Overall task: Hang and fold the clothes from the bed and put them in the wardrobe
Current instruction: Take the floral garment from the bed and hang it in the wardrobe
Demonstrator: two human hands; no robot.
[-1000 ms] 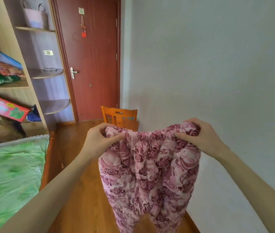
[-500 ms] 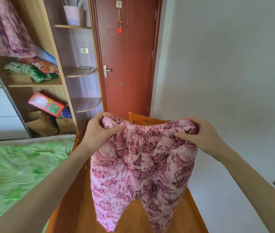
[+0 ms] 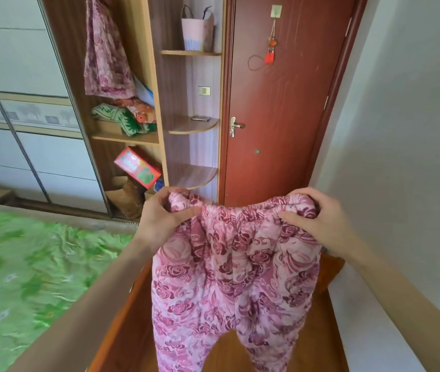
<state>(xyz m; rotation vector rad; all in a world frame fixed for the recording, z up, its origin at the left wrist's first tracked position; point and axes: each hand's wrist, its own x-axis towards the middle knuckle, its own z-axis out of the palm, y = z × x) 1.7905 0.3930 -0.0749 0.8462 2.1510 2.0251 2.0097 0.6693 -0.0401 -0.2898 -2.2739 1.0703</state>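
Note:
Pink rose-print padded trousers (image 3: 229, 277) hang in front of me, legs down. My left hand (image 3: 159, 216) grips the left end of the elastic waistband and my right hand (image 3: 318, 221) grips the right end, holding the waist spread. The open wooden wardrobe (image 3: 157, 84) stands ahead on the left; a matching pink garment (image 3: 106, 55) hangs inside it. The bed with its green cover (image 3: 33, 269) lies at the lower left.
Folded green and orange bedding (image 3: 127, 116) lies on a wardrobe shelf, a red box (image 3: 137, 167) below it. Sliding wardrobe doors (image 3: 20, 108) are on the left. A closed red-brown door (image 3: 278, 103) faces me; a white wall (image 3: 407, 157) is on the right. Wooden floor (image 3: 323, 331) lies below.
My view has swung left, bringing the wardrobe and its hanging garment into sight. Both hands keep their hold on the waistband.

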